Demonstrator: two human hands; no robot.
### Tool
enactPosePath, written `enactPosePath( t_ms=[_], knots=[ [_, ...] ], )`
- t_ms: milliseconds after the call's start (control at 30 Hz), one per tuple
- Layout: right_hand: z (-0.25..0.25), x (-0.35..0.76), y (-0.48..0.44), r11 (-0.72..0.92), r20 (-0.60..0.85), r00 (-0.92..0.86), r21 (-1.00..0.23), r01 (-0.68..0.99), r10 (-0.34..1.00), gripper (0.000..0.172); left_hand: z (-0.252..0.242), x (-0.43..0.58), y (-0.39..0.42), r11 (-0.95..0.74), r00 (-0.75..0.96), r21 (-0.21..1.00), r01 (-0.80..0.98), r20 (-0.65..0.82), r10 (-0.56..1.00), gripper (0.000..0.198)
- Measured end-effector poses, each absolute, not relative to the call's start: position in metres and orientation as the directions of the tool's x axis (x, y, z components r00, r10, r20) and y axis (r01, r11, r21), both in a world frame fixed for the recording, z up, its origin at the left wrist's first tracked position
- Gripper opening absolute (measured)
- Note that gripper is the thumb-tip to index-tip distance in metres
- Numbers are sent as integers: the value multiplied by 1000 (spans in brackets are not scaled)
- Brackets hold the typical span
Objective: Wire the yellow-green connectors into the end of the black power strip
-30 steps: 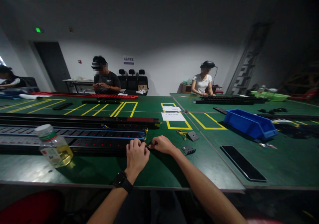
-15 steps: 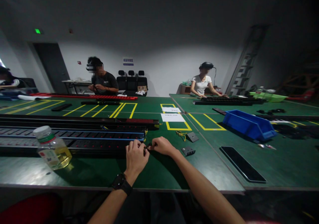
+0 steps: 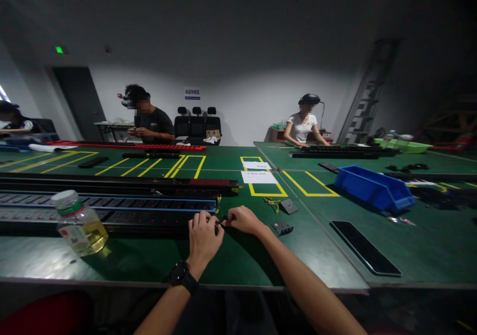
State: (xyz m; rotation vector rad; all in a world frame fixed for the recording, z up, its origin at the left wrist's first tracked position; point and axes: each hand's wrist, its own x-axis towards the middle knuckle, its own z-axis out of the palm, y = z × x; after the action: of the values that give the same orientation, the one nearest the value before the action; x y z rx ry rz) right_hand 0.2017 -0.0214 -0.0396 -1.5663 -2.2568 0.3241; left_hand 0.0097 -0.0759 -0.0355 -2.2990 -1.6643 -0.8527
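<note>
My left hand [image 3: 204, 236] is closed, with its fingers curled over the right end of the nearest long black strip [image 3: 149, 222], which is dotted with red. Close beside it, my right hand [image 3: 242, 220] is closed in a pinch at that end. A small dark and yellowish bit shows between the two hands; it is too small to name. Right of my right hand lie a grey metal bracket [image 3: 288, 206] and a dark bracket with holes [image 3: 282, 228]. Yellow wires [image 3: 273, 204] lie beside the grey one.
A bottle of yellow liquid [image 3: 81, 225] stands before the strips at left. To the right lie a phone-like black slab [image 3: 365, 248] and a blue bin [image 3: 372, 188]. White paper sheets [image 3: 258, 177] lie beyond my hands. Two people work across the table; another sits far left.
Both hands stay at the strip's end, with only slight finger movement. The view has shifted slightly. The person across at left has lowered their hands a little and leaned left.
</note>
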Motion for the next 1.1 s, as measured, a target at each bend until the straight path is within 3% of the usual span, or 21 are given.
enactPosePath(
  t_ms=[200, 467, 733, 967, 1100],
  knots=[
    [-33, 203, -24, 353, 151, -320, -344, 870, 935, 23, -36, 11, -75, -346, 204, 177, 921, 538, 818, 14],
    [-20, 206, -30, 293, 163, -285, -29, 956, 945, 25, -36, 11, -75, -350, 209, 171, 921, 542, 814, 13],
    [-19, 191, -37, 271, 161, -271, 21, 962, 949, 22, -27, 11, -79, -359, 175, 240, 902, 557, 812, 21],
    [-18, 189, -36, 253, 149, -250, 3, 968, 957, 21, -5, 44, -96, -534, 407, 176, 827, 467, 785, 33],
    [-17, 187, -36, 254, 140, -247, -31, 967, 959, 25, -1, 66, -96, -542, 421, 211, 814, 428, 800, 41]
  ],
)
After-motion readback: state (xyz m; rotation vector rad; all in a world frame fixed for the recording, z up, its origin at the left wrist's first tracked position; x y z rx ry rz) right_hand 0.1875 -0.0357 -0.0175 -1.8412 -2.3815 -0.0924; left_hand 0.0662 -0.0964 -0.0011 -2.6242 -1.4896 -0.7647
